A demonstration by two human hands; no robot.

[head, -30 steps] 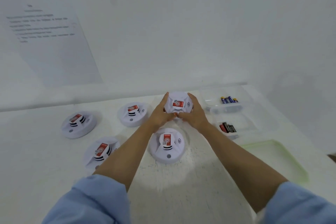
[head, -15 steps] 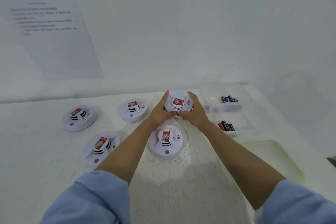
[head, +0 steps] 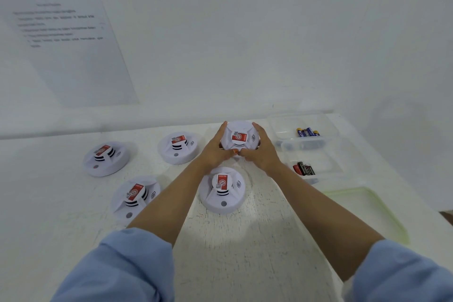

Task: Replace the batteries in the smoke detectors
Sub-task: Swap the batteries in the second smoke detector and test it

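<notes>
**Item 1 — smoke detector** (head: 239,138), white, red label up. It sits near the far edge of the counter (head: 245,252), right of middle, clasped between both hands. The left hand (head: 215,152) grips its left flank and the right hand (head: 263,154) its right flank. The fingers curl round the rim and the thumbs meet at the near side.
- Change over the last second: almost none — same clasp, same spot, label facing the same way.
- Whether it rests on the counter or is just lifted cannot be told.
- Judgement: the cover is not yet off. The opening twist is either barely begun or meeting resistance, so the battery swap on this unit lies ahead.

**Items 2–5 — four more detectors**, closed, label up, untouched. One (head: 221,190) lies just nearer than the held unit. Three (head: 180,147) (head: 105,158) (head: 134,195) lie toward the left edge.

**Item 6 — blue batteries** (head: 307,132) in a clear box at the far right corner. **Black-and-red batteries** (head: 304,168) are in the next box nearer, along the right edge.
</notes>
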